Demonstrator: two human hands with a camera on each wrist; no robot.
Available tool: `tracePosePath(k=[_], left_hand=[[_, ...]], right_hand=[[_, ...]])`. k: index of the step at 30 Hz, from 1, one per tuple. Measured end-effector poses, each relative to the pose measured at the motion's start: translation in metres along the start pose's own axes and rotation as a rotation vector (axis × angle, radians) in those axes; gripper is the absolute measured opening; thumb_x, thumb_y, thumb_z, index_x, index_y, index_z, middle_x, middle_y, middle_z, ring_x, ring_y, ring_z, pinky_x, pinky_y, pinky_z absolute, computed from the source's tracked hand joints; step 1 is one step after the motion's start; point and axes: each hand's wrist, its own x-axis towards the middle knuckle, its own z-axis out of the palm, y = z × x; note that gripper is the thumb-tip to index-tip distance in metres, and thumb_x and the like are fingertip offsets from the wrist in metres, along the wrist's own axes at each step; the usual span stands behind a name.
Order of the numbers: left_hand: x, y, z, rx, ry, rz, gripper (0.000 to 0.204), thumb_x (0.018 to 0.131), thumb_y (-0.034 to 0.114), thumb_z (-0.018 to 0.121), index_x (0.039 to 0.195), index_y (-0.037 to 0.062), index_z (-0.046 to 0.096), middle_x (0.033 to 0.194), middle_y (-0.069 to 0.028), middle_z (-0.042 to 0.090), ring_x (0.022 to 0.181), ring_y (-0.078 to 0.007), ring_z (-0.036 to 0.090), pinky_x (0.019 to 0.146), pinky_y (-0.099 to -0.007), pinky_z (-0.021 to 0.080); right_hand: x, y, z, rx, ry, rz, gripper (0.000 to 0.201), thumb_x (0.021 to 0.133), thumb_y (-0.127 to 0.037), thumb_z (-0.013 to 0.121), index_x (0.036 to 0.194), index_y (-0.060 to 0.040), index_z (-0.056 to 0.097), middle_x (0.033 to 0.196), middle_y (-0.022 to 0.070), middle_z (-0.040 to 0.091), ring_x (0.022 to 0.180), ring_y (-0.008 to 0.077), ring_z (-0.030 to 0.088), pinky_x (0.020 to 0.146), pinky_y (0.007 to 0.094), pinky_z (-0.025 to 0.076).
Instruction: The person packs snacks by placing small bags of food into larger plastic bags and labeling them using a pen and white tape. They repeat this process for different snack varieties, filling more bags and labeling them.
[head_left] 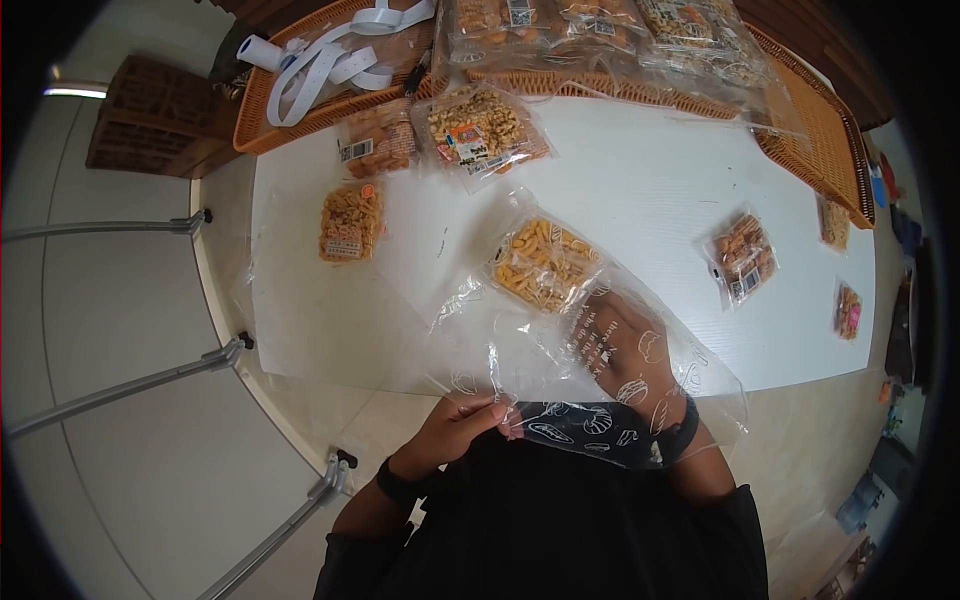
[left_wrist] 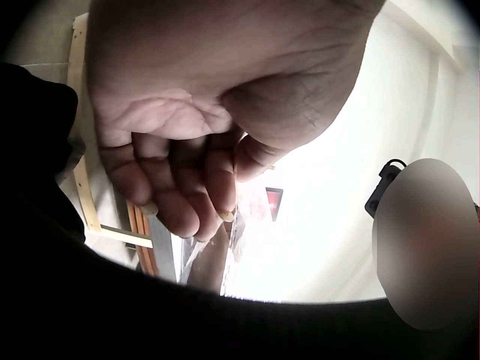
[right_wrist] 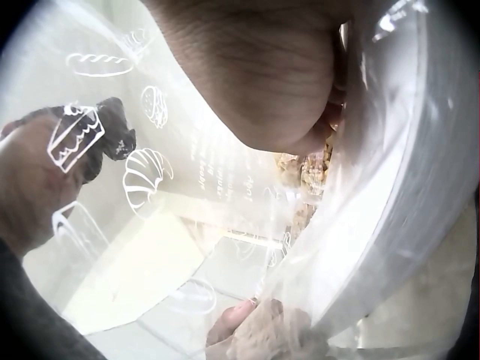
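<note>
A large clear bag with white bread drawings spans the space in front of the person in the head view. My left hand pinches its edge between thumb and fingers; the left wrist view shows that hand with its fingers curled. My right hand is inside the bag, seen through the film, and holds the near end of a packet of yellow snacks. In the right wrist view, the right hand covers part of the packet, and its fingertips are mostly hidden.
On the white table lie a snack packet at the left, a nut packet and another at the right. Wicker trays line the back, one holding white tape. Filled bags sit at the top.
</note>
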Motion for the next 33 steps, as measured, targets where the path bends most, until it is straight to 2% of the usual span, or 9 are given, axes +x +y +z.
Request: tracePosePath(k=[13,33], left_hand=[[0.0002,0.0003,0.0024,0.010,0.030,-0.017,0.031,0.102,0.015,0.054,0.080,-0.0048,0.063,0.096,-0.0129,0.065,0.091,-0.0234,0.066,0.087,-0.0402,0.056],[0.0009,-0.0033,0.0027,0.004,0.027,0.029,0.033,0.103,0.017,0.054,0.079,-0.0038,0.063,0.091,-0.0120,0.065,0.087,-0.0232,0.066,0.085,-0.0387,0.055]], right_hand=[[0.0017,-0.0025,0.0001,-0.001,0.051,-0.027,0.020,0.084,-0.007,0.067,0.103,-0.0077,0.059,0.104,0.0121,0.062,0.097,0.0370,0.063,0.084,0.0456,0.051],[0.0027,-0.0017,0.0021,-0.009,0.070,-0.042,0.023,0.080,-0.003,0.066,0.101,-0.0073,0.057,0.098,0.0119,0.060,0.092,0.0364,0.062,0.079,0.0444,0.051]])
